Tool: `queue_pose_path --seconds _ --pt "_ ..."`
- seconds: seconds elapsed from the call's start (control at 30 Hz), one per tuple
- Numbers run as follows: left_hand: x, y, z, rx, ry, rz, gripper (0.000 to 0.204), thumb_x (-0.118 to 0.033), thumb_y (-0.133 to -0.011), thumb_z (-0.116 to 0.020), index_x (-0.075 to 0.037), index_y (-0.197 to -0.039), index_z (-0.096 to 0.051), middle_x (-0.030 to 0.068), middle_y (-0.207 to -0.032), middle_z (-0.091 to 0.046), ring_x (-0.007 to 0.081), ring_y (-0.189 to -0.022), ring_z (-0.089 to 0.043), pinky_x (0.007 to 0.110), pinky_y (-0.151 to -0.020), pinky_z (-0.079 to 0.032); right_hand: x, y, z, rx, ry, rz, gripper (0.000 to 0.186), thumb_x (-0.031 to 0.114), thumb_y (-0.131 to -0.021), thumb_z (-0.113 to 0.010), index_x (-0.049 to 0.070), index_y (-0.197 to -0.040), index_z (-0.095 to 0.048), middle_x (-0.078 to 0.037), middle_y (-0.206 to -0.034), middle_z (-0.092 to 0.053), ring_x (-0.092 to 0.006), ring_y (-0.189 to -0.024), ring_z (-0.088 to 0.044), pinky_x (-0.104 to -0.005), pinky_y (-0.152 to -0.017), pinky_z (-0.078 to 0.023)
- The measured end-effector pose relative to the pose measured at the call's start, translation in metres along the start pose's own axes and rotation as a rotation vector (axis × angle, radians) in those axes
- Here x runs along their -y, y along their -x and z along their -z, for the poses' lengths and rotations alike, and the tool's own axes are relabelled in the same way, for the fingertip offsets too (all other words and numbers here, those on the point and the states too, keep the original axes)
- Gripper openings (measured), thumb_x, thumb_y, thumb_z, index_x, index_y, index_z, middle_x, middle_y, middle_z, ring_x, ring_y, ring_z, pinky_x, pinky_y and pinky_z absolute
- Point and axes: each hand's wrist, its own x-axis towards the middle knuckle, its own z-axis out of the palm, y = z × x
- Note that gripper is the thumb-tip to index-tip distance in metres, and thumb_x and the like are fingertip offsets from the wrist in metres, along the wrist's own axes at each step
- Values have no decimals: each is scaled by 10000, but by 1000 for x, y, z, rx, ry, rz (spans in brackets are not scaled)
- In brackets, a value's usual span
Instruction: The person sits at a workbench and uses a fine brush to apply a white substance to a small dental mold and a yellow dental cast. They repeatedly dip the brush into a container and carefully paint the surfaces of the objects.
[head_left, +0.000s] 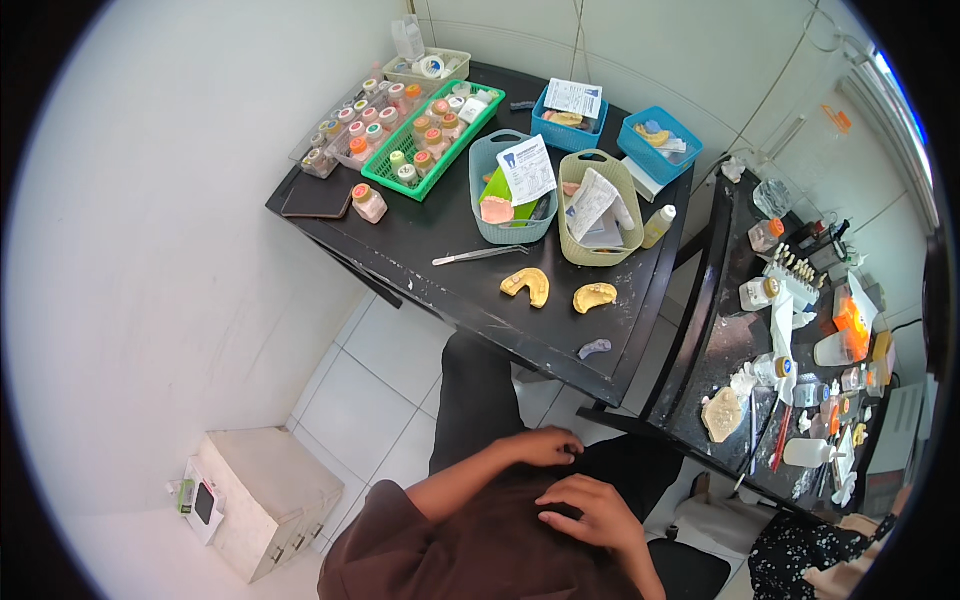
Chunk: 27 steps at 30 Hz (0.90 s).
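My left hand (545, 447) rests at my lap over the dark trousers, its fingers curled in and nothing visible in them. Close by, my right hand (592, 508) lies palm down before my brown shirt, fingers stretched and thumb apart, holding nothing. Beyond my knees, on the black table (420, 275), sit a yellow horseshoe-shaped dental cast (530, 286) and a smaller yellow cast (595, 297). A small grey-purple moulded piece (595, 348) lies near the front right corner. Metal tweezers (480, 256) lie left of the casts. Neither hand touches these things.
Baskets line the table's back: a green tray (373, 172) of jars, a grey-blue basket (490, 232), a beige basket (600, 257) and two blue ones. A second cluttered bench (690, 385) stands right, beside a person in patterned clothing (800, 555). A white cabinet (265, 490) stands left.
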Motion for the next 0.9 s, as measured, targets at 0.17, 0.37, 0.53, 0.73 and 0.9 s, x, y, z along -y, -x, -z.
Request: queue_pose_path --seconds 0.17,0.37,0.53,0.73,0.9 --pt "-86 51 102 -173 183 -180 259 -170 -900 -706 -39 -1122 -690 77 -1054 -712 176 -894 -673 317 -786 -525 -8 -11 5 14 -24 -12 191 229 -859 -750 118 -1011 -716 -36 -966 -701 -244 -885 -671 -345 -771 -549" --pt "-133 55 152 -642 -25 -276 179 -105 -817 -768 -28 -971 -718 58 -931 -690 154 -786 -637 287 -689 -497 -9 -28 8 27 -61 42 184 216 -874 -735 98 -1012 -709 -41 -968 -698 -243 -874 -668 -340 -748 -551" --pt "-140 11 158 -1008 -432 -199 386 -159 -772 -808 -49 -1113 -668 95 -1051 -632 226 -863 -593 326 -740 -494 -9 -25 9 2 -57 25 187 215 -875 -735 93 -1014 -708 -42 -971 -698 -240 -877 -668 -342 -747 -553" --pt "-137 15 175 -1259 -652 -87 432 -210 -747 -831 -48 -1110 -661 93 -1094 -614 293 -1010 -531 401 -887 -457 -6 -11 14 -57 -45 -57 175 210 -863 -748 101 -997 -719 -38 -943 -700 -234 -870 -674 -339 -748 -555" --pt "-114 29 182 -1310 -633 255 454 -318 -758 -831 -70 -1106 -678 63 -1112 -603 272 -1068 -502 430 -922 -392 -12 -4 15 -88 -102 -80 172 190 -844 -765 102 -987 -729 -45 -935 -703 -234 -858 -678 -337 -750 -554"
